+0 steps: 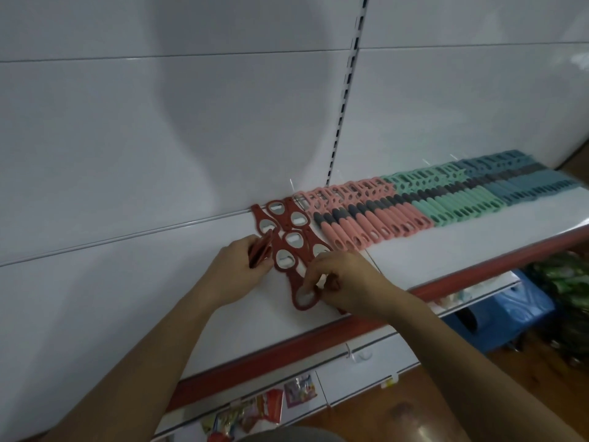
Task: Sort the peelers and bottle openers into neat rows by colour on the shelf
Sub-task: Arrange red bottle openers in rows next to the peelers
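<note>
Left hand (237, 261): grips red stack (259, 252).
Right hand (345, 279): pinches front opener (296, 293), nearer.
Opener axis: toward back panel (159, 138).

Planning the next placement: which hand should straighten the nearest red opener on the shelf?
Right. The right hand pinches that red opener at its head; the left hand is busy gripping a stack of openers.

A shop: slotted display shelf (414, 250) stocked with rows of peelers (382, 218)

White shelf (446, 250), dark-red openers (296, 218) L, pink peelers (376, 224), green peelers (462, 202), blue peelers (526, 186) R
</note>
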